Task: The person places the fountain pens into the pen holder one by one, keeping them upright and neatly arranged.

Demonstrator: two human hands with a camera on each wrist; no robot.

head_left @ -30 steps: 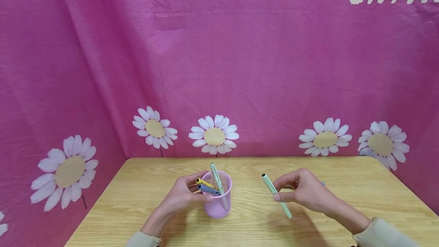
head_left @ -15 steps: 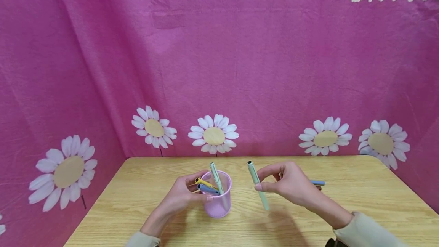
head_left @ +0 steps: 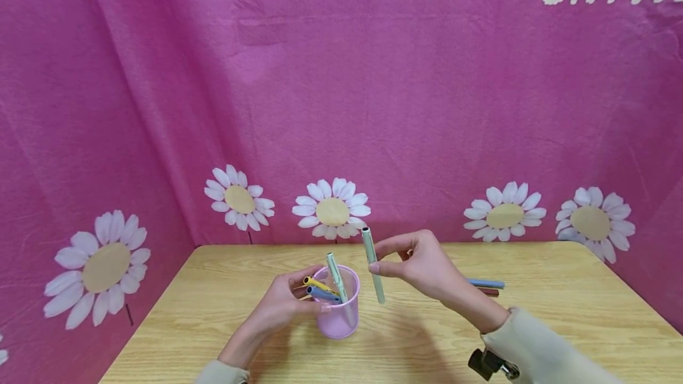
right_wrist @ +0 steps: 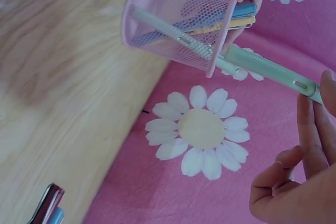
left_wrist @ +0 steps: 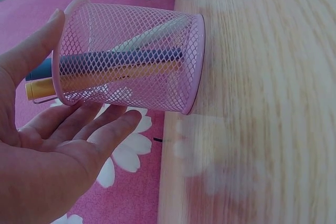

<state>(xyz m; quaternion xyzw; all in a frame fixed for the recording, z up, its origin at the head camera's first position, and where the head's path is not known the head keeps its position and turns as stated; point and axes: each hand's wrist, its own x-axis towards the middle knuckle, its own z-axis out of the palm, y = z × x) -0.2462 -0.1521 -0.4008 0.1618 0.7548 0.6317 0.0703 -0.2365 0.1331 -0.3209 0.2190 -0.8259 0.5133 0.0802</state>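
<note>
A pink mesh pen cup (head_left: 338, 322) stands upright on the table, held at its rim by my left hand (head_left: 285, 302), thumb on the near side and fingers behind. Leaning inside it are a yellow pen (left_wrist: 39, 89), a blue pen (left_wrist: 39, 70) and a pale green pen (head_left: 335, 272). My right hand (head_left: 418, 266) pinches a second pale green pen (head_left: 378, 287) between thumb and fingertips. That pen hangs nearly upright, just right of the cup and apart from it in the head view, its lower end above the table.
A blue pen (head_left: 488, 284) and a dark red pen (head_left: 490, 292) lie on the wooden table (head_left: 245, 265), partly behind the right forearm. A pink cloth (head_left: 416, 105) with daisies hangs behind the table and on its left.
My right hand has moved left and up with the pale green pen, which has swung closer to upright. The left hand and cup have stayed put. The pens on the table have come into view.
</note>
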